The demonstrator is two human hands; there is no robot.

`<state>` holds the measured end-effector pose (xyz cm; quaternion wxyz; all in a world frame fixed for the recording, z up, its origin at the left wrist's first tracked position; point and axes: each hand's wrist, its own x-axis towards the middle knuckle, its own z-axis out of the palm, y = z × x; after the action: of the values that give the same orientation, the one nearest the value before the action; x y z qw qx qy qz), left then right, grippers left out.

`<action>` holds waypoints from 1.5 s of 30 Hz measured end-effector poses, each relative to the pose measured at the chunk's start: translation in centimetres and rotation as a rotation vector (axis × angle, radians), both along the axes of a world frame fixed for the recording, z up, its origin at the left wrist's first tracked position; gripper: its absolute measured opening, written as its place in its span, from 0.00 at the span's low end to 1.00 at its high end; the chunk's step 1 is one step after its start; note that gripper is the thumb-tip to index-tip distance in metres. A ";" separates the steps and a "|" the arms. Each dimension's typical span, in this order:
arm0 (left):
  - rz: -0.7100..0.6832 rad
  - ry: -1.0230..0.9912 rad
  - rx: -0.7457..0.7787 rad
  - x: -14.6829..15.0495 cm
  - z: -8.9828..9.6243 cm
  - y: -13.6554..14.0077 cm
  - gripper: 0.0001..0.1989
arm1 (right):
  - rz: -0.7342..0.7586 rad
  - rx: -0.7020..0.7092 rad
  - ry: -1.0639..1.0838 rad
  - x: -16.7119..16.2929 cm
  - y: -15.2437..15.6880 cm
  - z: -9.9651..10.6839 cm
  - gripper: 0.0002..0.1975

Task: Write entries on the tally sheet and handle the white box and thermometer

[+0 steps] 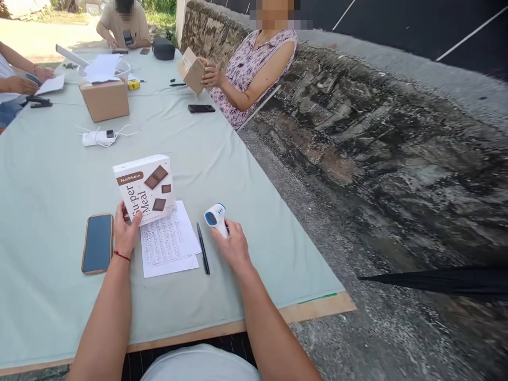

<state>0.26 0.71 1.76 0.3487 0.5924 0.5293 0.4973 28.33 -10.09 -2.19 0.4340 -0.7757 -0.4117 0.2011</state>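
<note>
My left hand (127, 228) grips the lower left corner of a white box (147, 190) with brown chocolate pictures and the words "NutriMotion" and "Meal". The box is tilted up over some printed sheets of paper (169, 241) and hides their upper part. In my right hand (234, 244) is a white and blue infrared thermometer (216, 217), held by its handle with its small screen facing me. A black pen (203, 248) lies between the papers and my right hand. Left of my left hand lies a smartphone (97, 243) in a brown case.
Farther up the table (51, 211) are a white device with a cable (98, 137), a cardboard box (105, 100) with papers on top and a black phone (201, 108). A person at the right edge holds a carton (191, 71). Two more people sit farther off. A stone wall (357, 132) runs along the right.
</note>
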 end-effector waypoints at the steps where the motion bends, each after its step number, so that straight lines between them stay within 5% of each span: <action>1: -0.032 -0.008 -0.010 0.1 0.1 -0.2 0.35 | 0.005 0.081 0.126 -0.7 0.4 0.6 0.25; 5: -0.129 0.049 -0.033 0.4 0.3 -0.5 0.32 | 0.179 0.240 0.654 -4.3 1.8 3.3 0.24; 9: -0.111 0.134 -0.014 0.5 -0.1 -0.3 0.32 | 0.306 0.279 0.847 -7.2 2.4 4.9 0.23; 19: -0.126 0.158 0.022 0.7 -0.1 -0.4 0.31 | 0.435 0.211 0.834 -10.1 1.4 5.3 0.23; 30: -0.206 0.033 -0.040 0.4 0.2 -0.4 0.36 | 0.308 0.229 0.880 -10.9 0.9 5.4 0.33; 39: -0.349 -0.089 -0.124 0.2 1.3 -0.4 0.38 | 0.260 0.268 0.863 -11.1 0.6 5.1 0.30; 45: -0.307 -0.070 -0.099 0.1 0.3 -0.2 0.40 | 0.328 0.209 0.858 -11.0 0.3 6.1 0.24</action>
<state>0.38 0.46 2.01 0.4678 0.6307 0.4437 0.4319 17.33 -9.80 3.87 0.6031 -0.4992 -0.3303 0.5271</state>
